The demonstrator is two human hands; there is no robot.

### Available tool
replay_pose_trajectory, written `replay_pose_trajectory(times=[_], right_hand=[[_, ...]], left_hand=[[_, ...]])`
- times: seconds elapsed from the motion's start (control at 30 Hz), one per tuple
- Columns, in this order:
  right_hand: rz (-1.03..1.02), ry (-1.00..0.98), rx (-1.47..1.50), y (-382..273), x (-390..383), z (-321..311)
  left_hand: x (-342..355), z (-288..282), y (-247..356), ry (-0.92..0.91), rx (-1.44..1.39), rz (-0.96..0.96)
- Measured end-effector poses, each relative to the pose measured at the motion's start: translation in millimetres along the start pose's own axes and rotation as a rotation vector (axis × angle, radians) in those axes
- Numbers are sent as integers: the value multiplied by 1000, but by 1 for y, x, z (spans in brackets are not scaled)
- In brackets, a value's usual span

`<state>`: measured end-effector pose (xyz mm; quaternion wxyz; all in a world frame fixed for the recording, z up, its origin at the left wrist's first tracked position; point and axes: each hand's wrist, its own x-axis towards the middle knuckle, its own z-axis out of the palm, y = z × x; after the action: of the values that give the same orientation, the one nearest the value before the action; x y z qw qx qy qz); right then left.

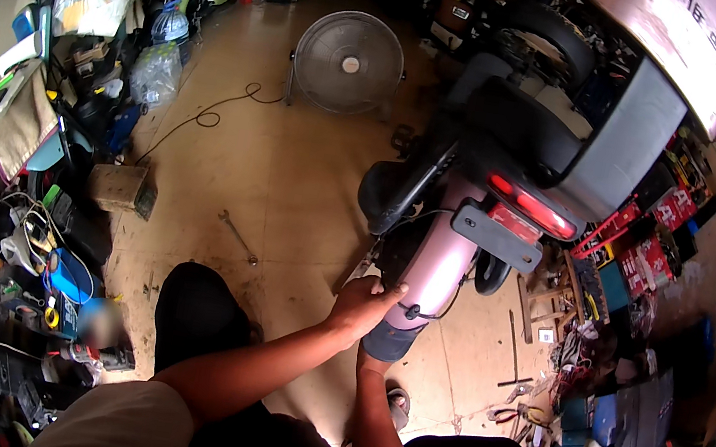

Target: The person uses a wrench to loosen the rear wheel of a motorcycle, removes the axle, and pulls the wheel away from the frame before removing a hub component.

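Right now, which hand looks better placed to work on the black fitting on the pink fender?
Probably the left hand: it is at the pink fender, close beside the black fitting, in plain view. The right hand is hidden behind the dark flap, only its wrist showing below.

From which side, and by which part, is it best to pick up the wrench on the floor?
I would grip the wrench at mid-shaft, straight from above, fingertips closing on its two long edges. It lies flat on the floor, set slantwise, its slim shaft between wider ends, and nothing covers it.
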<state>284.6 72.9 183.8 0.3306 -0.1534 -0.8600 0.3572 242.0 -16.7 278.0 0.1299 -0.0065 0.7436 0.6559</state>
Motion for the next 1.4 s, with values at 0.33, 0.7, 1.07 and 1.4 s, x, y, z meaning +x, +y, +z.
replay_pose_trajectory(times=[0.33, 0.7, 1.07, 1.4], right_hand=[[221, 100, 141, -9, 0, 11], [72, 71, -125, 28, -4, 25], [209, 165, 458, -16, 0, 9], [145, 221, 191, -23, 10, 1]], left_hand=[[-16, -45, 130, 491, 62, 938], [-16, -5, 313, 77, 176, 1392], [-39, 36, 302, -133, -295, 1239], [-41, 53, 305, -46, -356, 1221]])
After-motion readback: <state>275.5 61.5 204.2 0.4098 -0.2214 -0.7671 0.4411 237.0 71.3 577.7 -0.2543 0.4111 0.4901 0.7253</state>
